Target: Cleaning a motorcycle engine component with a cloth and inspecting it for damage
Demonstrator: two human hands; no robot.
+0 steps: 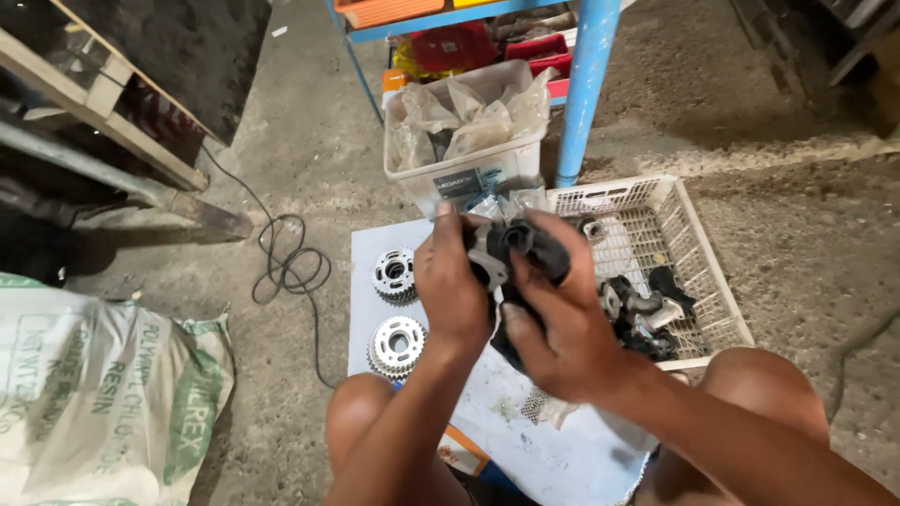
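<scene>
both hands up at scene centre, close together, clamped on 1 metal part (489, 258) wrapped in a black rag (539, 253). left hand (452, 286) grips the part's left side, fingers curled over the top. right hand (562, 328) holds the rag against its right side, thumb pressing on the cloth. part sits between the 2 palms, above a pale blue board (562, 450) lying on the concrete floor (281, 141). 2 toothed gear wheels (396, 345) lie on the board just left of the left hand, 1 far, 1 near. white plastic basket (694, 244) with more dark parts just right of the hands. clear bin of plastic bags (469, 131) beyond, by a blue post (586, 94). black cable (286, 262) and a printed sack (103, 394) off left.
</scene>
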